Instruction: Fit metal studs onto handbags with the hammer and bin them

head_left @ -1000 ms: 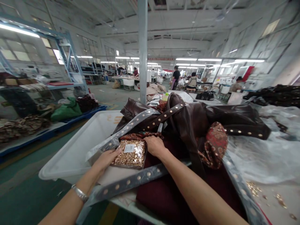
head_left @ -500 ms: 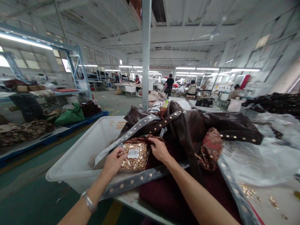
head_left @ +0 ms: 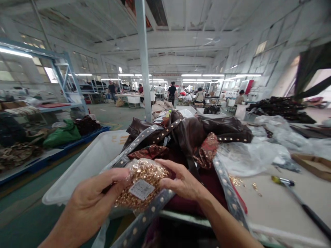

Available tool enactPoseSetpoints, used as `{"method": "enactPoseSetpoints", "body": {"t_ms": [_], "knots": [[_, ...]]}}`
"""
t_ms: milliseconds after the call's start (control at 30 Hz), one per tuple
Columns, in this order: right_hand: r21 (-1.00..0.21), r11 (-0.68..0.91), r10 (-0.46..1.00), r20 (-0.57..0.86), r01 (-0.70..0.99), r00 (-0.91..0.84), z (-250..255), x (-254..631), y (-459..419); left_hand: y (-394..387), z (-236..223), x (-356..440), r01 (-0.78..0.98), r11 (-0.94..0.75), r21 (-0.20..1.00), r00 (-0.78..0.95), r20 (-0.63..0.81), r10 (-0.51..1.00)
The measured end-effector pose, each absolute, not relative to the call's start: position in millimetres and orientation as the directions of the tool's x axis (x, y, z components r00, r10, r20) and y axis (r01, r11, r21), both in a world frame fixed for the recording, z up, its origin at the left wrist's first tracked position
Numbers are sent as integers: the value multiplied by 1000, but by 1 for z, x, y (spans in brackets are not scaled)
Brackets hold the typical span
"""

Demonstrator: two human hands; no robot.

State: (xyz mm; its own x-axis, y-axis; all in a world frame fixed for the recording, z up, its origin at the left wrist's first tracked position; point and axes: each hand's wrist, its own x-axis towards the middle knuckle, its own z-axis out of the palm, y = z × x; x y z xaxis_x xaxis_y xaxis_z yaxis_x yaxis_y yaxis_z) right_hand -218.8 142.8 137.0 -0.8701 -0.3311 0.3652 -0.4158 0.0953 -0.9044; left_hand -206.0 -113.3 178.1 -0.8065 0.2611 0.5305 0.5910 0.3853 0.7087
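And the fingers of the left hand (head_left: 95, 196) beyond index and thumb are out of sight, while the right hand (head_left: 183, 181) has most of its fingers tucked behind the bag of gold studs (head_left: 152, 172)! The print on its label (head_left: 142, 189) is too small to read. Down below, both arms (head_left: 222, 220) run out through the bottom edge, and a studded strip (head_left: 152, 209) is cut off there too. Over on the right, the frame's edge clips a black-handled tool (head_left: 314, 215) and a cardboard tray (head_left: 310, 164). Up goes the pillar (head_left: 143, 62), sliced by the top edge, its foot hidden behind dark leather pieces (head_left: 184, 132), and far back, the red banner (head_left: 165, 74) is tiny, its lettering beyond reading
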Motion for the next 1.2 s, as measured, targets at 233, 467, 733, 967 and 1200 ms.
{"method": "enactPoseSetpoints", "body": {"t_ms": [233,467,733,967,1200], "knots": [[-988,55,-477,101,-145,-873,132,-116,169,-85,147,-138,640,183,746,-599,336,727],[-998,54,-138,-41,34,-990,74,-39,179,-45,105,-95,294,260,920,-653,-5,757],[-982,186,130,-7,32,-991,1,-2,180,-25,54,-85,370,515,773,-627,-201,752],[-936,352,52,46,-25,-998,-4,9,184,-14,14,-72,367,513,776,-657,-174,733],[-943,250,77,247,-221,-966,22,16,189,-14,35,-54,453,407,794,-639,-29,768]]}}
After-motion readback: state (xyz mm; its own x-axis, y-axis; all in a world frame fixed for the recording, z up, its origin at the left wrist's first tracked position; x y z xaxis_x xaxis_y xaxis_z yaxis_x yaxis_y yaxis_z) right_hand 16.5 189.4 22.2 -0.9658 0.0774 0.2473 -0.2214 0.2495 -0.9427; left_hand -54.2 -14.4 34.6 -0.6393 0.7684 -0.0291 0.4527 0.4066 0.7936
